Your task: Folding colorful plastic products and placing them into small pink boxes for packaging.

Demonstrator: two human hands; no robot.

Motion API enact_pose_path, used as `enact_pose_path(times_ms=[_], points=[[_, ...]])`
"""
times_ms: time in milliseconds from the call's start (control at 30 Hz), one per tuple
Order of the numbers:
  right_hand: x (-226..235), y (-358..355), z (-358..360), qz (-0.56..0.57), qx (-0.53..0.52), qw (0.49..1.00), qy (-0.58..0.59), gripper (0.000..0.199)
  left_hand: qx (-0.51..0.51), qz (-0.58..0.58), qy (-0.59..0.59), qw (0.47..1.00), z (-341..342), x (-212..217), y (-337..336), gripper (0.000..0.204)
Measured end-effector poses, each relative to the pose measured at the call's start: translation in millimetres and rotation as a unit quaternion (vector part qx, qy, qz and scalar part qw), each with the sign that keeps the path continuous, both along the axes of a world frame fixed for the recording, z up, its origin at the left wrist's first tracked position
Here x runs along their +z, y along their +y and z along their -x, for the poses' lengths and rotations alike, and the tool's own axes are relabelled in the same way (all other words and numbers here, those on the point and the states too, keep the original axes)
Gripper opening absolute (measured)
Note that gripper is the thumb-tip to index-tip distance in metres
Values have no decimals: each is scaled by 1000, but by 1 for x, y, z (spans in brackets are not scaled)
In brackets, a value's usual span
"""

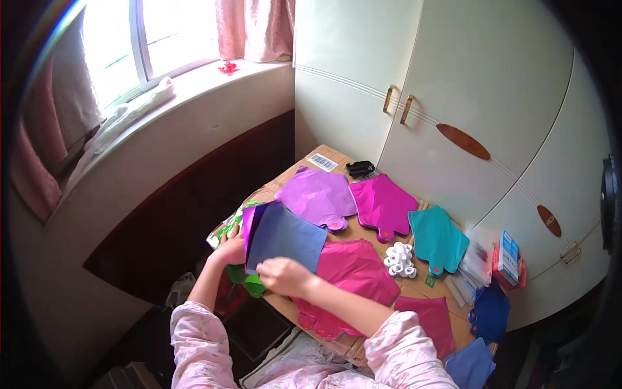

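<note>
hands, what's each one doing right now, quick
Left hand: closed on the left edge of the blue sheet.
Right hand: resting on the blue sheet's lower edge, grip cannot be told.

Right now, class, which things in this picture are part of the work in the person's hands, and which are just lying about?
In hand:
left hand and right hand on the flat blue plastic pouch
stack of purple and green pouches beneath it
cardboard work surface

Lying about:
teal pouch
heap of white plastic rings
small black object
red toy on the windowsill
</note>
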State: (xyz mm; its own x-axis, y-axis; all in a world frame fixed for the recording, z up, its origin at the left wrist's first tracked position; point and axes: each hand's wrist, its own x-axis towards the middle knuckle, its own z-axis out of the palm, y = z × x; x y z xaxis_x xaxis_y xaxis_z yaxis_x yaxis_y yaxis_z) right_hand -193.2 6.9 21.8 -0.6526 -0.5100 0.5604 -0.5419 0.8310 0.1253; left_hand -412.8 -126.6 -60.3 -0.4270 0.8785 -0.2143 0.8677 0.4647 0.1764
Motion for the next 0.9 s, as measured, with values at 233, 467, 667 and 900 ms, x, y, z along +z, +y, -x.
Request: enact_pose_path(times_ms=[233,467,667,900], points=[[-52,-22,5,-19,11,997,-68,8,7,-59,17,998,-1,-13,-5,70],[-49,-15,4,49,-22,989,-141,11,23,-100,38,994,-3,-5,-21,58],[-58,-4,9,340,-82,903,-251,16,185,-361,105,908,-52,40,-52,37],[-70,-1,20,449,-100,841,-284,22,33,-494,60,867,-147,59,-72,19]])
